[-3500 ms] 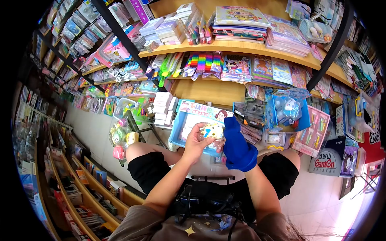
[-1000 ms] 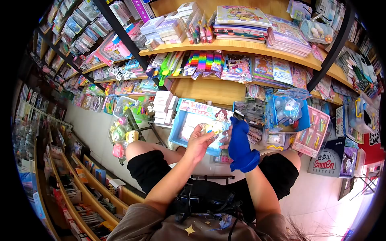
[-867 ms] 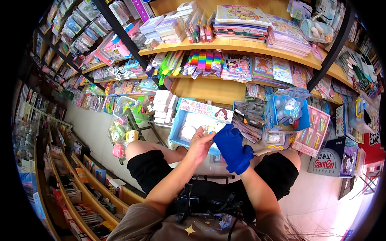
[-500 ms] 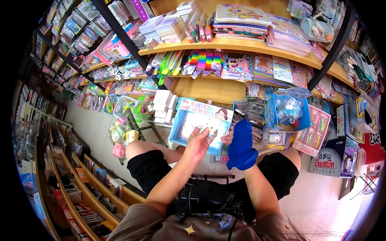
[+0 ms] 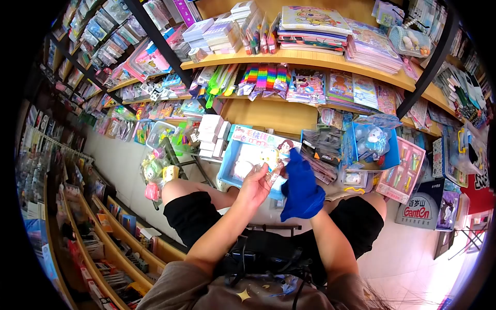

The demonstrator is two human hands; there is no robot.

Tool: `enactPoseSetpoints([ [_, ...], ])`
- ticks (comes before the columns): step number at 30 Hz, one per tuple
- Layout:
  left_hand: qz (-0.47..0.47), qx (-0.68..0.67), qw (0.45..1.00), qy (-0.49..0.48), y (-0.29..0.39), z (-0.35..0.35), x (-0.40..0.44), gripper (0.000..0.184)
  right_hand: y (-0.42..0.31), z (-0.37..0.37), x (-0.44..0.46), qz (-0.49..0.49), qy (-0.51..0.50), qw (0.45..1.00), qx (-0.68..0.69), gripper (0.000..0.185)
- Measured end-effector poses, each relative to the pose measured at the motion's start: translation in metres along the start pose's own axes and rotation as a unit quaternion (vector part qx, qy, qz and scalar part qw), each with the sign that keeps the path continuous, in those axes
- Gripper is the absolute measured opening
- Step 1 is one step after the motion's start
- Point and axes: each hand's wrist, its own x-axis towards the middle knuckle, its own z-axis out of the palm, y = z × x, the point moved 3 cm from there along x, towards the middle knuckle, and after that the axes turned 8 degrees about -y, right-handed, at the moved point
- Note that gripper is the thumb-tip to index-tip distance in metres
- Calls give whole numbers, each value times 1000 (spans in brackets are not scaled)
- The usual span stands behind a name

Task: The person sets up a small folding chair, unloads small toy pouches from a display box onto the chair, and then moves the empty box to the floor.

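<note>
Holding a small wrapped figure (image 5: 269, 155) over an open blue box (image 5: 224, 171), a seated person's left hand (image 5: 252, 186) keeps a narrow grip, thumb raised at the figure's lower edge. The white-and-yellow figure lies just beyond the left fingertips, ahead of and between the two hands. The right hand (image 5: 281, 174) is close beside it, mostly hidden by a bunched blue cloth (image 5: 303, 188) that covers it down to the wrist; a few fingertips show at the cloth's inner edge, but how far they are open, or whether they touch the figure, cannot be told.

Beneath the hands, the box's upright printed panel (image 5: 258, 138) (Chinese lettering and a cartoon girl's face) stands along its far side, with a pale plush item (image 5: 243, 168) inside, left of the figure. White cartons (image 5: 209, 129) are stacked to the box's left, and dark packets (image 5: 321, 150) lie to its right. Farther right are a blue bin (image 5: 395, 152) of plush toys, a pink case (image 5: 402, 173) and a Ganten carton (image 5: 417, 208). Beyond, a wooden shelf (image 5: 305, 58) carries stacked picture books (image 5: 313, 28) above rainbow-striped goods (image 5: 266, 77).
</note>
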Motion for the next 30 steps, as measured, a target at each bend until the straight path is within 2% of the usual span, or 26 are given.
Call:
enactPoseSetpoints([
  [1,0,-1,1000,-16,4,7,-3,34,13,-6,3,89,40,976,196,37],
  [2,17,34,999,-6,6,12,-5,37,25,-11,4,157,122,901,386,38],
  [3,34,67,997,3,7,18,-7,39,52,-14,7,118,253,874,397,23],
  [4,53,99,994,11,8,21,-8,42,42,-33,11,63,199,977,-48,16],
  [5,52,122,991,-2,8,18,-6,42,27,-38,17,-7,103,870,-483,8],
  [7,45,171,984,-25,5,8,-5,42,1,-44,17,-46,124,859,-495,1],
  [8,32,183,982,-26,4,8,-6,45,-14,-47,16,-64,135,852,-502,6],
  [11,48,237,969,-45,-1,9,-7,49,-25,-58,15,-5,72,889,-453,5],
  [15,45,258,964,-49,-7,4,-5,53,-32,-55,12,-76,142,893,-420,15],
  [23,5,303,950,-74,-17,13,-12,52,-38,-39,16,-143,142,913,-355,22],
  [26,2,401,910,-102,-30,12,-7,50,-44,-14,16,-153,110,947,-260,25],
  [27,37,442,884,-146,-40,1,-2,50,-44,-2,12,-69,51,973,-215,24],
  [29,39,501,851,-154,-38,3,-4,52,-20,1,8,-148,37,936,-317,20],
  [30,26,493,857,-149,-38,5,-5,51,-12,-4,7,-147,27,942,-301,20],
])
